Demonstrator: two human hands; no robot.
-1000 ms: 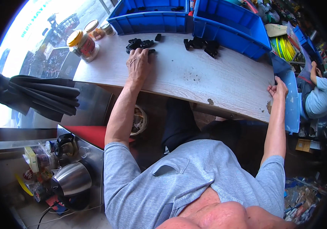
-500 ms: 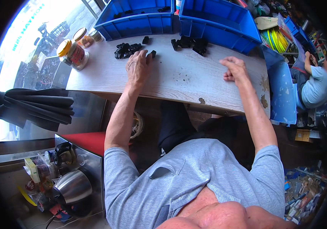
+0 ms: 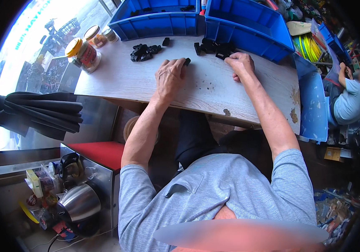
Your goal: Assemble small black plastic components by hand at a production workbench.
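My left hand [image 3: 170, 78] is over the middle of the table, closed on a small black plastic part [image 3: 187, 61] that pokes out past the thumb and index finger. To the right, my right hand [image 3: 242, 66] reaches its fingertips to the near edge of a heap of black plastic parts [image 3: 208, 46]. Its thumb side sits apart from the fingertips, and I see nothing gripped in it. A second group of black parts [image 3: 143, 52] lies left of centre, with a single black part [image 3: 166, 41] lying by itself beside it.
Two blue crates [image 3: 155, 28] [image 3: 247, 35] stand at the table's far edge; the left one holds black pieces. Jars [image 3: 83, 56] stand at the left. Beyond the right edge are a pale blue bin [image 3: 312, 98] and a seated person [image 3: 348, 98]. A metal kettle [image 3: 80, 203] is at lower left.
My right hand has moved left to the right heap of black parts. The left hand has shifted right and nearer, away from the left group, with the black part still in it.
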